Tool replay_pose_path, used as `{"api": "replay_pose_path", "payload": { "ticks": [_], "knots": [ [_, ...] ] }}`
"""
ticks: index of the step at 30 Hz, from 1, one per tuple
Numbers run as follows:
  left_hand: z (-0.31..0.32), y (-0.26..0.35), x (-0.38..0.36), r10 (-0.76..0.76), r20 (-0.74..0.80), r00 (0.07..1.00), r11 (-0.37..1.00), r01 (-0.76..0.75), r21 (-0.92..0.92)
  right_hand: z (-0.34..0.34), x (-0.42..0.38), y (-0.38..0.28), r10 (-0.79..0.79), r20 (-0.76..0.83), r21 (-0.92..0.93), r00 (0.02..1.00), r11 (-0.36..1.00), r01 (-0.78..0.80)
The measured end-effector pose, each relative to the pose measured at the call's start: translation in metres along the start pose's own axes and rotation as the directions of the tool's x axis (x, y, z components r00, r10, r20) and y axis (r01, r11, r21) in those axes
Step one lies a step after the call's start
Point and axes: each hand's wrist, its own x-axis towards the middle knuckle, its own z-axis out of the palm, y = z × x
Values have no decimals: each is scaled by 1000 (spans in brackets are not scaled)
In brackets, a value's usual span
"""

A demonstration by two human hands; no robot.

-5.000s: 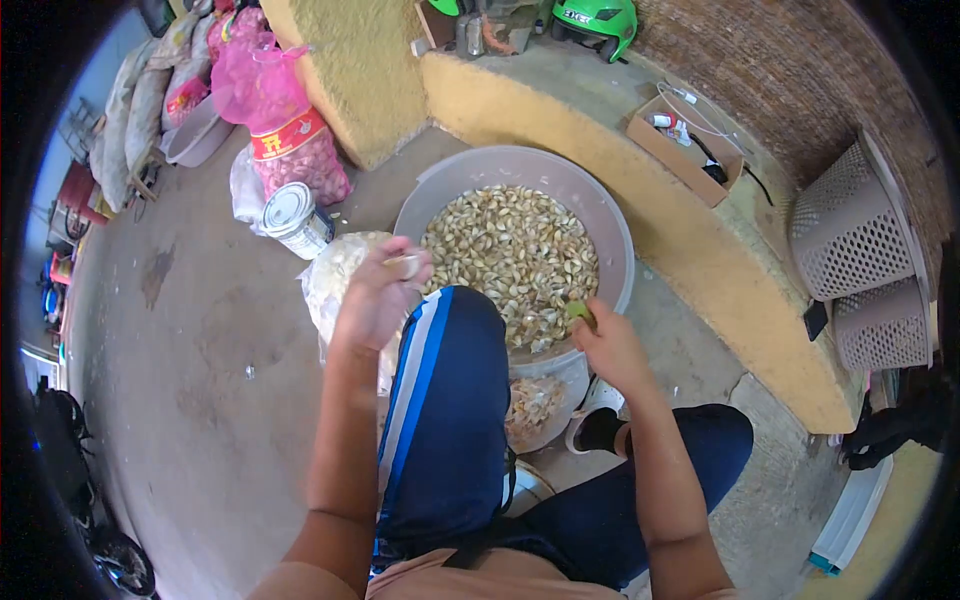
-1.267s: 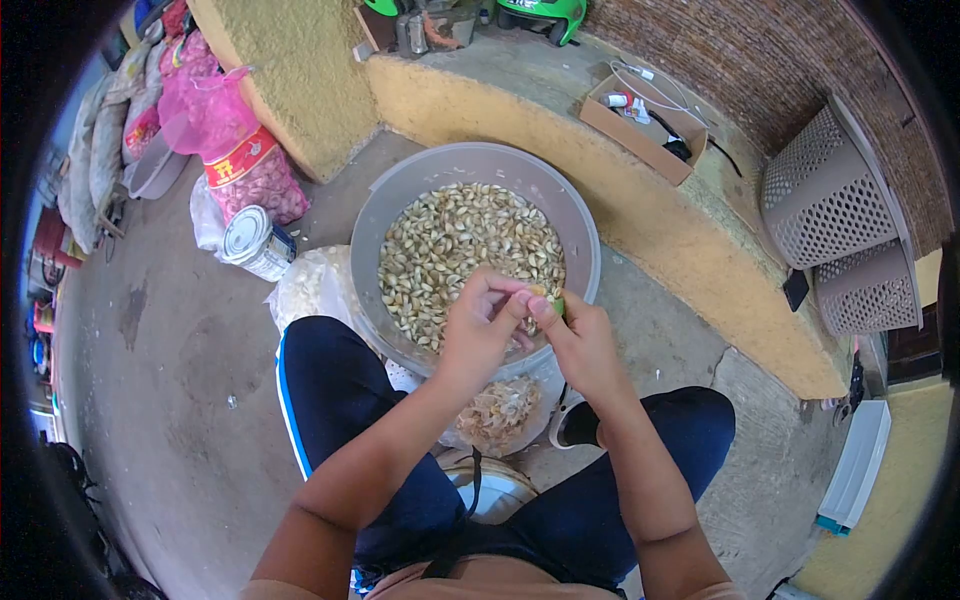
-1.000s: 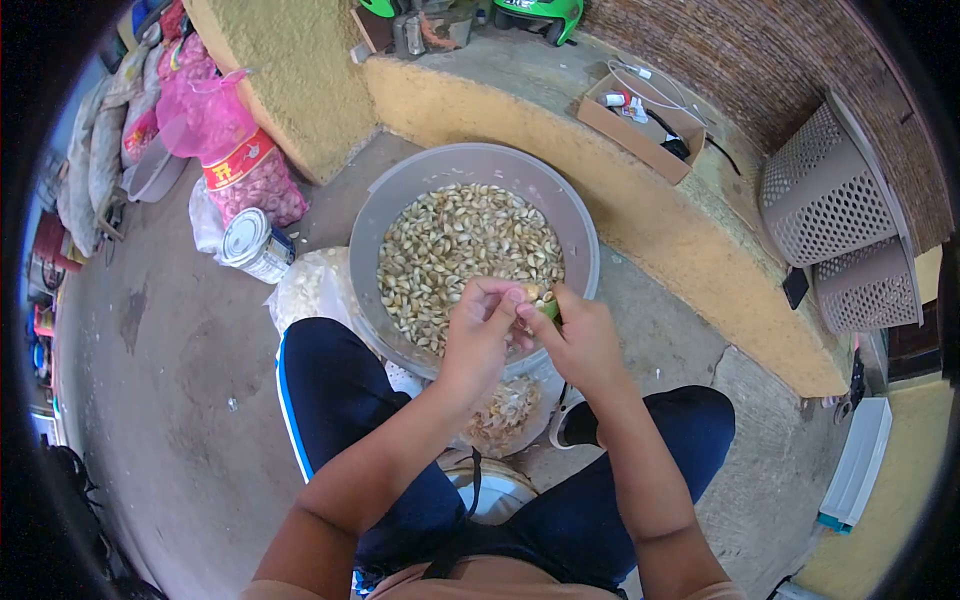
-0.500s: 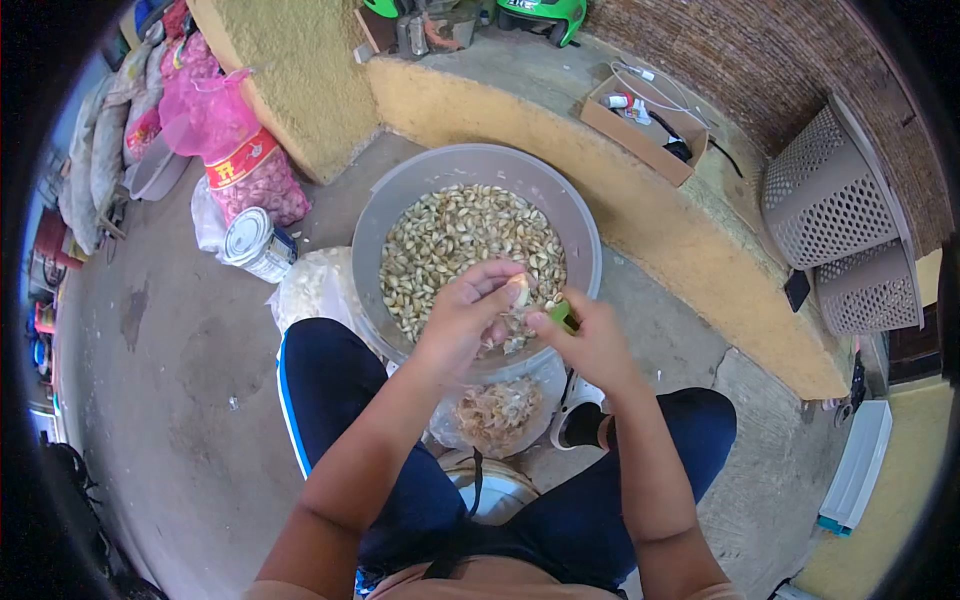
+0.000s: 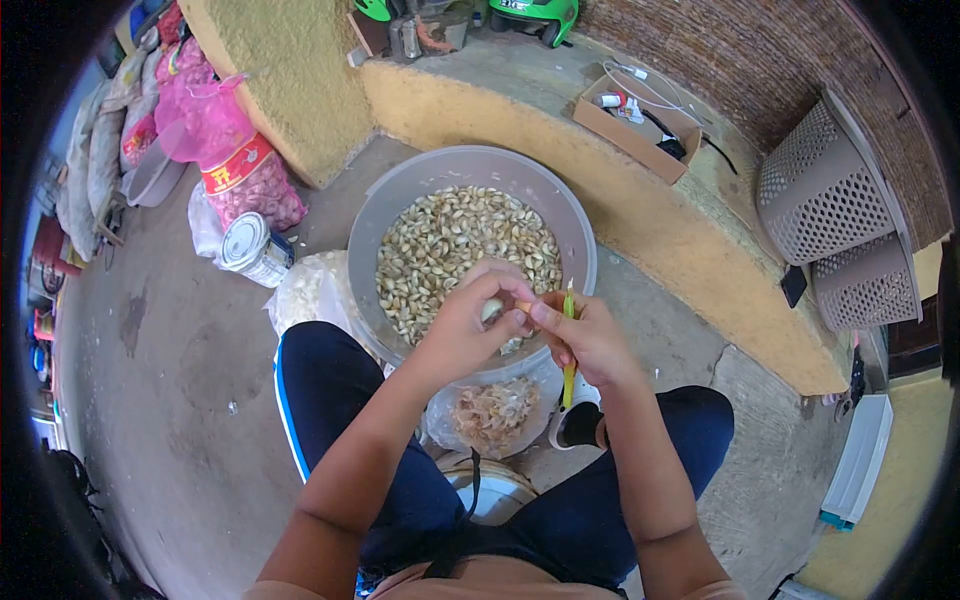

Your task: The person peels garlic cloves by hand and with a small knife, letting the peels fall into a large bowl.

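Over the near side of a wide grey basin, full of unpeeled garlic cloves, my two hands meet at the fingertips. My left hand is closed on a pale garlic clove, partly hidden by the fingers. My right hand grips a slim knife with a yellow-green handle, its tip pointing away from me. The right thumb and forefinger touch the left fingertips. Below the basin sits a clear plastic bag of papery garlic skins, between my knees.
A plastic bag of whitish pieces lies left of the basin, beside a tin can and a pink mesh sack of garlic. A yellow ledge curves behind, carrying a cardboard box and perforated grey baskets.
My right hand has turned, so the knife now points away from me, and its fingers have come to the left fingertips. The left hand has rotated slightly around the clove.
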Motion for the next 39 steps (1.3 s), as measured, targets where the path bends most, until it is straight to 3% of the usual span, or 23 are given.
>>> {"api": "replay_pose_path", "payload": {
  "ticks": [2,5,14,19,20,23,24,25,26,29,32,35,39],
  "knots": [
    [2,8,-2,-196,-26,980,947,182,-266,-1,0,1,-19,-8,-5,1000,1000,19],
    [-2,6,-2,-206,-12,978,963,201,-178,-3,0,2,-28,-28,-14,999,1000,27],
    [-8,0,-2,-296,109,949,811,310,-496,-7,-1,0,-96,38,-136,995,986,100],
    [3,-6,-8,-425,234,874,354,399,-846,-4,-4,-3,-94,57,-45,994,994,96],
    [5,-8,-9,-458,262,849,254,408,-877,-4,-3,-2,-93,12,-114,996,989,94],
    [12,-9,-6,-604,32,797,562,453,-692,-4,4,7,-163,-132,-385,978,917,101],
    [11,-13,-6,-472,-112,875,830,398,-390,-4,7,13,-233,-174,-514,957,851,113],
    [10,-19,-7,-287,-189,939,957,289,-18,-4,8,16,-306,-205,-632,930,767,113],
    [9,-23,-8,-82,-187,979,920,146,363,-3,9,18,-323,-199,-658,925,743,118],
    [9,5,-4,-368,-153,917,873,398,281,-1,8,19,-359,-168,-708,918,692,141],
    [9,-14,-7,-387,-132,913,920,392,13,0,7,18,-322,-131,-641,938,749,168],
    [0,-11,-4,-543,-20,839,823,528,-206,-1,5,14,-230,-135,-484,964,864,138],
    [-6,0,-1,-526,114,843,766,527,-368,-7,8,12,-133,-162,-327,978,942,73]
  ]
}}
